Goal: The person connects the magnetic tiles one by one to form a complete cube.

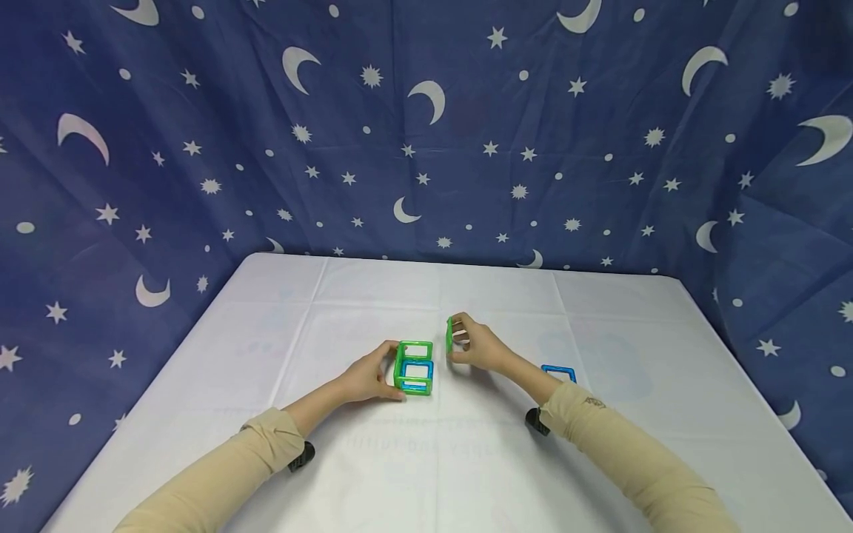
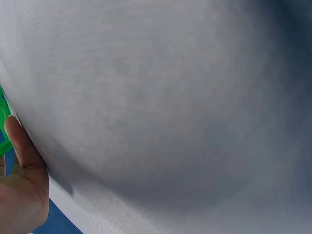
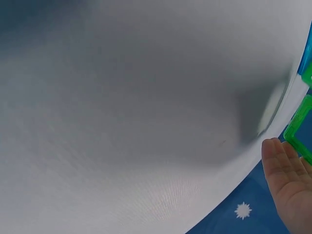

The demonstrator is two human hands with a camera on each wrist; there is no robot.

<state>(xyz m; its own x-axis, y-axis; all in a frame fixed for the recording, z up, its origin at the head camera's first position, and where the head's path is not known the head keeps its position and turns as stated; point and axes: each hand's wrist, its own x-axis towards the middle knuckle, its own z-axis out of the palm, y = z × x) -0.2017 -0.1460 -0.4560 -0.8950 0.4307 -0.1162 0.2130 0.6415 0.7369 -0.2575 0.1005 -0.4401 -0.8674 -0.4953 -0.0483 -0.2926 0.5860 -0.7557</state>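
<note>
To left and right, a wide reach of white bench (image 1: 400, 481) out to the slanting sides, and a far edge with rounded corners against a blue curtain (image 1: 360, 170). Near the middle, well in from side and far edges, a green-and-blue box (image 1: 417, 379) on the bench. Clamped from its left by the left hand (image 1: 369, 376), thumb at the near corner, fingers at the far one. Just right of the box, across a narrow gap, an upright green tile (image 1: 449, 337), edge-on in the head view. Pinched by the right hand (image 1: 483, 346), thumb on the near side, fingers on the far side. Tile-to-bench contact: cannot tell. Farther right, well apart from the box, a blue tile (image 1: 558, 368) on the bench, partly behind the right sleeve (image 1: 620, 444). In all: one box, one green tile outside it, one blue tile; number of tiles within the box, impossible to tell.
</note>
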